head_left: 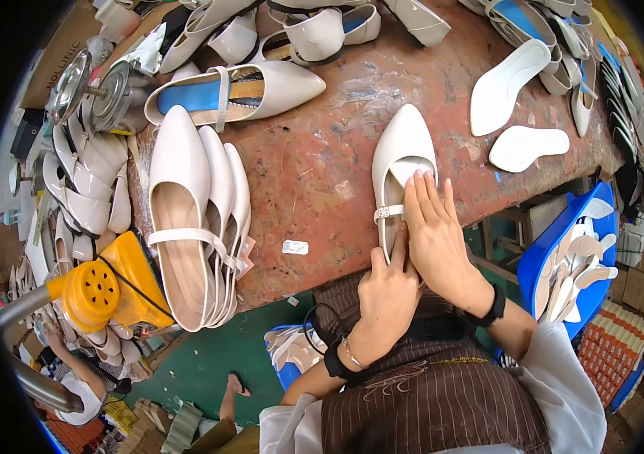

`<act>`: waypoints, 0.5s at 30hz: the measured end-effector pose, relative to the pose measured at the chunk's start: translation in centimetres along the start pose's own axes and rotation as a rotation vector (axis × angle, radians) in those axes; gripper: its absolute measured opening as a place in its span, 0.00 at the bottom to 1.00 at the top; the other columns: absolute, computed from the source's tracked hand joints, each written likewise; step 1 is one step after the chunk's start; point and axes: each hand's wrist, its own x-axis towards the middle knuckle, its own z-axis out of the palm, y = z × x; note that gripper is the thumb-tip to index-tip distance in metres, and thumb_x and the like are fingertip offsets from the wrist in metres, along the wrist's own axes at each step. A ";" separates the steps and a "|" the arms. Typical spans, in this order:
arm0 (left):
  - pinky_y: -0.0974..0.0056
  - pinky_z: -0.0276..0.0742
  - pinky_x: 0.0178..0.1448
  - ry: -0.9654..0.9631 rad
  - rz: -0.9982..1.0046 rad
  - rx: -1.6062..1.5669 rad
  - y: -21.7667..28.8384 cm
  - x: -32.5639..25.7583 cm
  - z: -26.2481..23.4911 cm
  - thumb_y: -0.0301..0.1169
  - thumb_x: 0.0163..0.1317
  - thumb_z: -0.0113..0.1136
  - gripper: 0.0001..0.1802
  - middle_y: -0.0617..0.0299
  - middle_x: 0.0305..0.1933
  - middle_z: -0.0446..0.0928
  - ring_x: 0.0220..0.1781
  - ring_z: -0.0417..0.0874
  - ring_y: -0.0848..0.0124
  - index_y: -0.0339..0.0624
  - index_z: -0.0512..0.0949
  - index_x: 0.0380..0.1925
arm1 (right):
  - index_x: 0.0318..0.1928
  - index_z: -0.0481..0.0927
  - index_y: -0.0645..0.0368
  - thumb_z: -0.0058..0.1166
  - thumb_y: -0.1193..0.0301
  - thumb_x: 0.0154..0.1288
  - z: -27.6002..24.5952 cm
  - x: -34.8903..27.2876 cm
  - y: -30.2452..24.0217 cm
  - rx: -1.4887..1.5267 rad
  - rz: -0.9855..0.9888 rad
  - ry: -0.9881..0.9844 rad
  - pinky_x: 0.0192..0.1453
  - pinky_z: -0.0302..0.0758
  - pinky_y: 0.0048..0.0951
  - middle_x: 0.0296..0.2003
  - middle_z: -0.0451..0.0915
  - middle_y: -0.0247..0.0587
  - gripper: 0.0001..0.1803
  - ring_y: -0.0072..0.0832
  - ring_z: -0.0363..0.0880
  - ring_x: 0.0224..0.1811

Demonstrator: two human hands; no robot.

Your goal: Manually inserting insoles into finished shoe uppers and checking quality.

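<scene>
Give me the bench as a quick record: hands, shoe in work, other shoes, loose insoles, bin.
left hand: fingers at the shoe's heel end
right hand: fingers extended over the shoe's opening
shoe in work: pale, pointed toe facing away, strapped
stacked shoes: left of it, toes facing away
loose insoles: two, white, right side
blue bin: right, beside bench, holding pale pieces

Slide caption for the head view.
Left hand and right hand at a pale shoe near the edge of a reddish tabletop.

Green floor (201,363), scuffed reddish-brown worktable (307,181), wooden frame (500,253) beside it.
</scene>
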 end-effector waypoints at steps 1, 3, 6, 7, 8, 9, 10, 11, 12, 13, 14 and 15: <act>0.63 0.83 0.35 0.031 -0.010 -0.003 0.1 0.3 -0.1 0.36 0.48 0.73 0.26 0.56 0.66 0.74 0.43 0.76 0.59 0.42 0.83 0.49 | 0.60 0.67 0.80 0.47 0.77 0.60 0.7 1.1 0.5 0.016 0.006 -0.014 0.79 0.51 0.55 0.57 0.73 0.70 0.28 0.54 0.73 0.64; 0.62 0.83 0.35 0.047 0.006 -0.005 0.3 0.4 -0.9 0.35 0.47 0.73 0.25 0.57 0.65 0.74 0.42 0.76 0.58 0.42 0.83 0.48 | 0.60 0.67 0.80 0.48 0.74 0.60 0.2 4.5 1.5 0.056 0.083 -0.300 0.79 0.51 0.55 0.57 0.73 0.69 0.29 0.52 0.74 0.63; 0.60 0.83 0.34 0.088 0.007 -0.021 -0.2 0.3 -0.9 0.35 0.46 0.73 0.25 0.59 0.62 0.75 0.42 0.76 0.58 0.42 0.84 0.47 | 0.60 0.67 0.81 0.48 0.73 0.60 -0.3 4.8 0.5 0.049 0.108 -0.277 0.78 0.51 0.55 0.55 0.74 0.69 0.29 0.54 0.74 0.61; 0.60 0.83 0.34 0.013 0.002 -0.040 -0.5 0.1 -0.4 0.35 0.47 0.73 0.26 0.59 0.62 0.76 0.43 0.76 0.58 0.42 0.83 0.49 | 0.60 0.67 0.83 0.47 0.73 0.60 0.1 3.0 -0.1 -0.030 0.056 -0.009 0.79 0.50 0.55 0.54 0.75 0.71 0.30 0.57 0.74 0.61; 0.59 0.83 0.34 -0.059 -0.010 -0.052 -0.8 0.1 0.0 0.34 0.48 0.72 0.27 0.59 0.61 0.76 0.43 0.76 0.58 0.42 0.82 0.52 | 0.61 0.67 0.84 0.47 0.73 0.61 1.1 0.8 -0.6 -0.120 -0.014 -0.045 0.79 0.50 0.56 0.54 0.75 0.72 0.30 0.59 0.74 0.60; 0.58 0.83 0.35 -0.064 -0.062 -0.097 -0.3 0.1 -0.1 0.35 0.49 0.71 0.26 0.59 0.55 0.77 0.45 0.76 0.57 0.42 0.82 0.51 | 0.61 0.67 0.84 0.48 0.73 0.60 1.2 0.4 -0.5 -0.089 -0.019 -0.046 0.79 0.49 0.57 0.55 0.74 0.72 0.31 0.59 0.73 0.62; 0.58 0.83 0.35 -0.048 -0.047 -0.098 0.0 0.4 -0.5 0.35 0.49 0.71 0.26 0.59 0.55 0.77 0.45 0.76 0.57 0.42 0.82 0.51 | 0.61 0.67 0.84 0.49 0.74 0.59 1.1 0.5 -0.2 -0.060 -0.023 -0.046 0.79 0.49 0.59 0.57 0.73 0.73 0.31 0.58 0.72 0.64; 0.59 0.83 0.36 -0.001 -0.011 -0.065 0.5 0.7 -1.0 0.35 0.49 0.71 0.26 0.58 0.55 0.78 0.45 0.76 0.56 0.42 0.82 0.50 | 0.61 0.67 0.84 0.49 0.74 0.59 0.3 1.9 0.7 -0.087 -0.007 -0.035 0.79 0.49 0.59 0.57 0.73 0.73 0.31 0.58 0.72 0.64; 0.59 0.83 0.37 0.045 0.018 -0.027 0.6 0.6 -1.4 0.35 0.49 0.71 0.25 0.58 0.54 0.78 0.45 0.76 0.56 0.42 0.82 0.50 | 0.58 0.69 0.82 0.49 0.73 0.59 -0.5 4.7 1.1 0.018 0.082 -0.346 0.79 0.48 0.59 0.54 0.75 0.71 0.29 0.57 0.73 0.63; 0.57 0.82 0.38 0.052 0.032 -0.042 0.5 0.6 -1.2 0.35 0.49 0.71 0.27 0.57 0.55 0.77 0.44 0.76 0.56 0.43 0.82 0.52 | 0.56 0.72 0.81 0.50 0.72 0.59 -1.3 6.5 1.8 0.117 0.188 -0.648 0.79 0.47 0.59 0.52 0.76 0.70 0.27 0.55 0.75 0.61; 0.57 0.82 0.38 0.074 0.065 -0.032 0.1 0.3 -1.3 0.35 0.49 0.71 0.27 0.57 0.55 0.77 0.44 0.76 0.56 0.43 0.82 0.52 | 0.47 0.78 0.76 0.52 0.72 0.58 0.1 5.3 0.6 0.015 0.116 -0.414 0.80 0.44 0.60 0.45 0.81 0.63 0.20 0.48 0.80 0.55; 0.57 0.82 0.38 0.020 0.062 -0.040 -0.1 0.1 -1.0 0.36 0.50 0.71 0.28 0.57 0.58 0.77 0.44 0.76 0.55 0.44 0.81 0.54 | 0.47 0.79 0.73 0.52 0.71 0.59 1.6 3.9 0.1 -0.122 0.093 -0.146 0.79 0.42 0.62 0.42 0.82 0.58 0.19 0.44 0.81 0.52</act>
